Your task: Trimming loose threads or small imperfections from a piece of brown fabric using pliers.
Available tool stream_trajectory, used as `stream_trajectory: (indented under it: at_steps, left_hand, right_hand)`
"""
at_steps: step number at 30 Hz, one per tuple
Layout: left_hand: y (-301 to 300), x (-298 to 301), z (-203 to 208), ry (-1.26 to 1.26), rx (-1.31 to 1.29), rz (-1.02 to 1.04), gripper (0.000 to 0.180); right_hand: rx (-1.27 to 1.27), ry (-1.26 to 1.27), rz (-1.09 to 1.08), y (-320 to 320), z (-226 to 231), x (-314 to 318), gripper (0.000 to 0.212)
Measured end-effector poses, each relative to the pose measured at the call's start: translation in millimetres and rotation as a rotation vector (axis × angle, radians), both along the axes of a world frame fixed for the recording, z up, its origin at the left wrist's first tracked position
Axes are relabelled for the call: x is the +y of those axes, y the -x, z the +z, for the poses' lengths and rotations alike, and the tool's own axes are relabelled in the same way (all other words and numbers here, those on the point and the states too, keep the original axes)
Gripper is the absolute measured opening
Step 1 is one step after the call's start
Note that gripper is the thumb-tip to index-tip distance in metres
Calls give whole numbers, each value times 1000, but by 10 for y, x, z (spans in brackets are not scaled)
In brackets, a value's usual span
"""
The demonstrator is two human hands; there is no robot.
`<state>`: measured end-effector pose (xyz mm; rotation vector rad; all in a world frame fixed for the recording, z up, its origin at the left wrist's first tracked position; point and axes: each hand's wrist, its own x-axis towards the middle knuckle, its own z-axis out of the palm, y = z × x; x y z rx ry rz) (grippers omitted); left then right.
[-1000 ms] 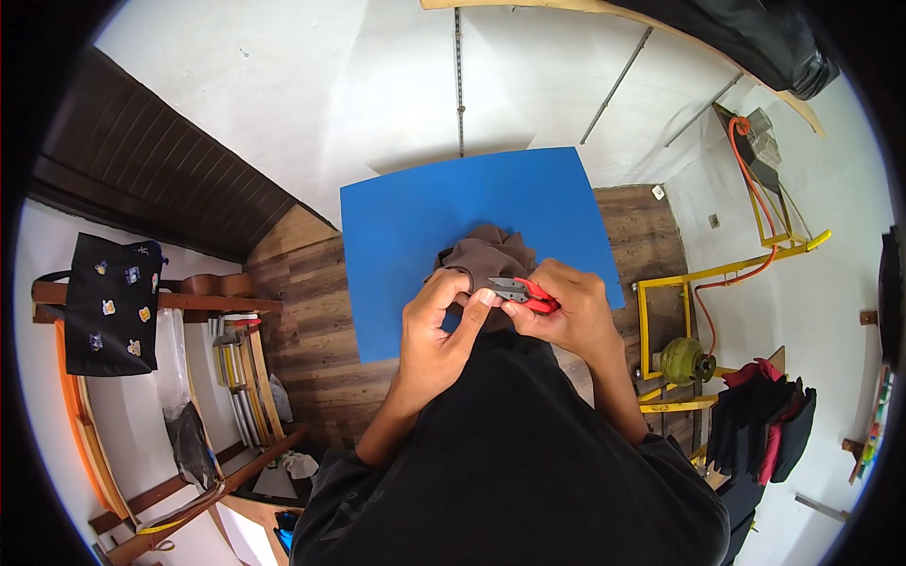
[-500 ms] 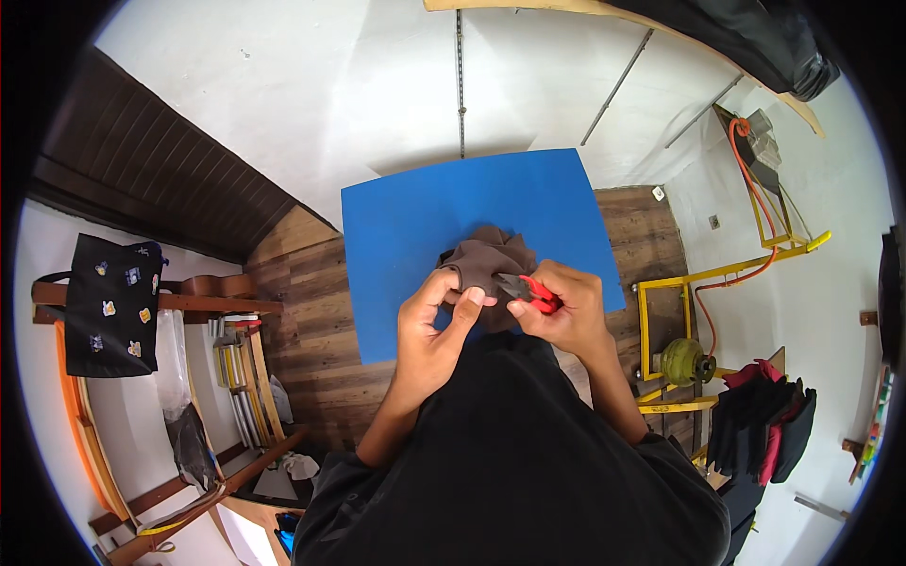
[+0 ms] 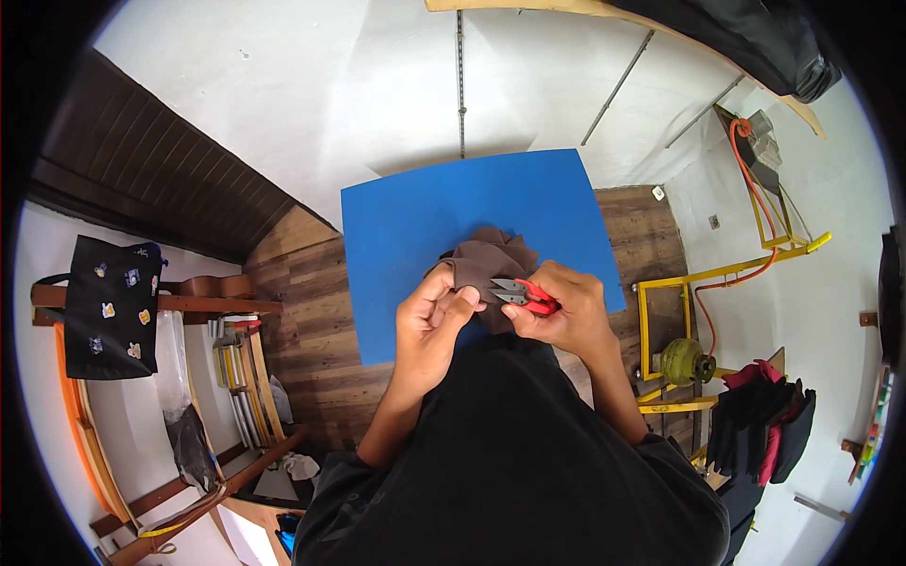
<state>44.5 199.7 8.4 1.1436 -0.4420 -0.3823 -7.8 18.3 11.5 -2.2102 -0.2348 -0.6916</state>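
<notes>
Blue bench runs past brown cloth to far edge; left hand pinches cloth, right hand grips red-handled snips, blades leftward.

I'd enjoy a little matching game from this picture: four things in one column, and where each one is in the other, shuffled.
Things:
1. thread snips
2. brown cloth
3. black tote bag
4. gas cylinder

Places:
A. hanging at the view's left side
B. beside the yellow metal frame
C. bunched, held by the left hand
D. in the right hand, blades apart

Pairs: 1-D; 2-C; 3-A; 4-B
</notes>
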Motion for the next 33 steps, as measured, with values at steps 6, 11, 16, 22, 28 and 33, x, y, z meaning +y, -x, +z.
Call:
stream_trajectory:
  at_steps: [6, 11, 16, 22, 28, 33]
  left_hand:
    - [-19, -4, -23, -57, -72, -11, 10]
    - [-42, -10, 6, -71, -94, -10, 10]
    - [-68, 1, 1, -65, -93, 9, 11]
    - [-85, -10, -1, -77, -92, 21, 11]
    - [-110, -12, -61, -74, -125, 27, 10]
    - [-114, -21, -38, -91, -116, 34, 10]
  right_hand:
    - [-6, 18, -4, -22, 21, 18, 29]
    - [55, 0, -59, -23, 21, 4, 27]
    - [79, -22, -22, -34, 59, -12, 27]
    - [105, -28, 40, -69, 69, 10, 26]
    - [123, -37, 38, -101, 81, 30, 25]
    - [49, -57, 30, -141, 33, 31, 27]
